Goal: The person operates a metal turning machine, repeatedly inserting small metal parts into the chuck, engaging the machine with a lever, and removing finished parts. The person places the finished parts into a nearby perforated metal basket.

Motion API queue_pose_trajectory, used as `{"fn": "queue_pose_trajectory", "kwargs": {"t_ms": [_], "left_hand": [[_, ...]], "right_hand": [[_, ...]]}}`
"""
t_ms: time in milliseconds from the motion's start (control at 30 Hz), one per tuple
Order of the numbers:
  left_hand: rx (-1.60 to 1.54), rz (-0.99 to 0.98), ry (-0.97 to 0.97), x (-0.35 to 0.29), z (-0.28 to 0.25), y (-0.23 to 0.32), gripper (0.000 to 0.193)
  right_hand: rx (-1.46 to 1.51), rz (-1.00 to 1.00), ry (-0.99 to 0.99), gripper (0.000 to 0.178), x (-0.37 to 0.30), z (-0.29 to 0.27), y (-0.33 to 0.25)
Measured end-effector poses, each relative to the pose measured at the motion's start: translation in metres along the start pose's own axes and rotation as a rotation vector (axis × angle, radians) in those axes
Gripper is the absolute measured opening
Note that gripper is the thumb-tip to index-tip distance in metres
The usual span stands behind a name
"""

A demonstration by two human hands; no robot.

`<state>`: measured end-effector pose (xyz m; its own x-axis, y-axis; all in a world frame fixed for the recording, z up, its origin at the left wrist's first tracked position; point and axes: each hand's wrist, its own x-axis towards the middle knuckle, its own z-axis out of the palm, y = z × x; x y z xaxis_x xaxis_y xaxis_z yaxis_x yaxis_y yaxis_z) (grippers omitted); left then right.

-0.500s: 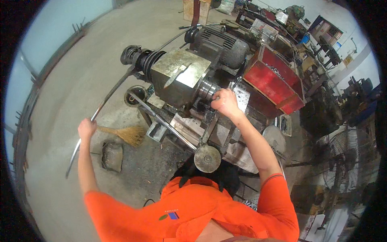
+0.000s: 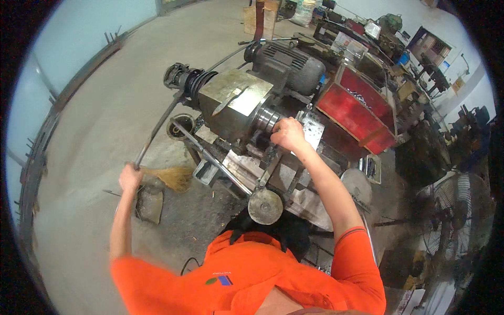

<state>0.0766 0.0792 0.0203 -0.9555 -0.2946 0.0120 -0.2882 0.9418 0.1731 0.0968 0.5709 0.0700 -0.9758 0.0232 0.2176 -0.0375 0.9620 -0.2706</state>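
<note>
The left hand's (image 2: pixel 130 178) fingers wrap the metal lever (image 2: pixel 156 129); the right hand (image 2: pixel 288 134) curls at the spindle nose (image 2: pixel 266 118), grasp hidden. Moving the lever would call for firm grip.

"How is the left arm (image 2: pixel 119 244) held?"

"Out to the side, elbow bent, with the forearm (image 2: pixel 124 215) running forward to the left hand (image 2: pixel 130 178), which is curled into a fist."

"And the right arm (image 2: pixel 328 184)?"

"It stretches farther forward and slants inward. The right hand (image 2: pixel 289 134) sits back upward at its end, fingers bent down, their tips hard to make out."
</note>
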Motion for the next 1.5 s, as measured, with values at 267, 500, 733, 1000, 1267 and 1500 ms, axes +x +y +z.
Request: {"fn": "queue_pose_trajectory", "kwargs": {"t_ms": [267, 500, 733, 1000, 1267, 1500], "left_hand": [[-0.045, 0.061, -0.031, -0.045, 0.003, 0.03, 0.032], [0.232, 0.562, 0.176, -0.047, -0.016, 0.057, 0.031], [-0.705, 0.358, -0.396, 0.042, 0.038, 0.048, 0.027], [-0.755, 0.434, -0.255, 0.034, 0.04, 0.047, 0.02], [-0.876, 0.376, -0.47, 0.059, 0.048, 0.031, 0.027], [-0.776, 0.304, -0.524, 0.036, 0.032, 0.066, 0.031]], "right_hand": [[-0.247, -0.027, -0.038, 0.022, -0.01, -0.018, -0.002], [0.13, -0.189, 0.256, 0.03, -0.109, -0.071, 0.011], [-0.268, -0.129, 0.443, 0.033, -0.116, -0.121, 0.126], [0.138, -0.036, 0.358, 0.052, -0.149, -0.107, 0.068], [0.406, 0.704, 0.239, 0.042, -0.367, -0.046, 0.101], [-0.113, 1.403, 0.054, 0.026, -0.607, 0.001, 0.15]]}}
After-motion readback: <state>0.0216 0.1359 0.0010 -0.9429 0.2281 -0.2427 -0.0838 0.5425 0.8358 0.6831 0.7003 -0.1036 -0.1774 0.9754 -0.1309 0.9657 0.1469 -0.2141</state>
